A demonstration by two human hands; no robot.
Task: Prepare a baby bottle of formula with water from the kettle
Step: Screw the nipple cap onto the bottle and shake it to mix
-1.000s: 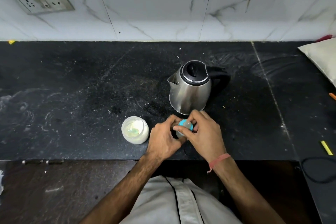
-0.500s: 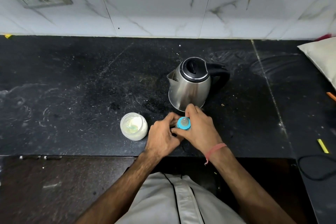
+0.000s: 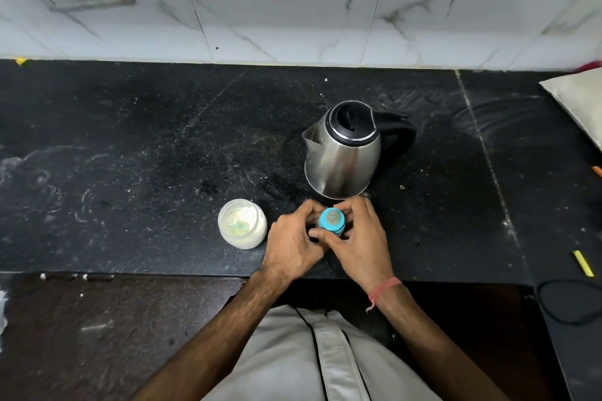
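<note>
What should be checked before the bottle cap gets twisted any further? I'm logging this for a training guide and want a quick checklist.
1. Both hands on the baby bottle: ok, the left hand and right hand curl round it.
2. Blue cap and teat on top: ok, seated; whether it is tight, cannot tell.
3. Bottle upright on the counter: ok, seen from above.
4. Water or formula already inside: cannot tell, the hands hide the body.
5. Kettle clear of the hands: ok, just behind them, lid shut, not touched.
6. Formula jar covered: not ok, it stands open beside the left hand.
</note>
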